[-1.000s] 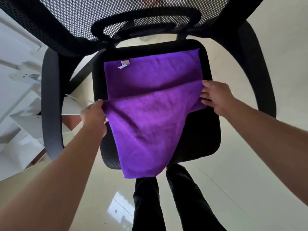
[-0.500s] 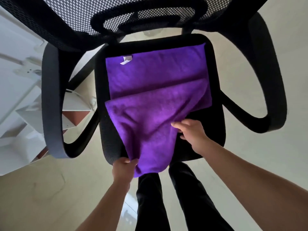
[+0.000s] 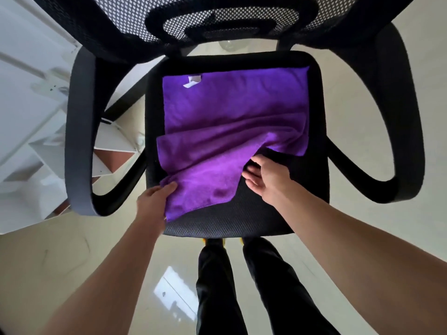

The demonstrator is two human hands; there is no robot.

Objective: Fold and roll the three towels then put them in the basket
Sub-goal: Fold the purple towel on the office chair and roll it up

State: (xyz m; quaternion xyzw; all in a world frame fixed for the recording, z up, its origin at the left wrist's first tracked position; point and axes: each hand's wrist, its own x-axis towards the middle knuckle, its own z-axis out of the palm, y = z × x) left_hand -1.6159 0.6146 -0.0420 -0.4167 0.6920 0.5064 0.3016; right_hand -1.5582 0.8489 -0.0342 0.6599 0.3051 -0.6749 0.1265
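A purple towel (image 3: 232,117) lies on the black mesh seat (image 3: 242,221) of an office chair, its white label (image 3: 192,81) at the far left corner. The near half is folded loosely up over the far half and hangs crumpled. My left hand (image 3: 153,200) grips the towel's near left edge, thumb on top. My right hand (image 3: 266,176) holds the towel's right edge near the middle of the seat, its fingertips tucked under the cloth. No basket and no other towel is in view.
The chair's armrests (image 3: 78,131) curve round both sides and its mesh backrest (image 3: 217,22) fills the top. White shelving (image 3: 36,117) stands at the left. My own dark-trousered legs (image 3: 242,286) stand on a pale glossy floor just in front of the seat.
Both hands left the fold's side corners and came to the near end. The hanging near part of the towel now lies lifted onto the seat, bunched between my hands.
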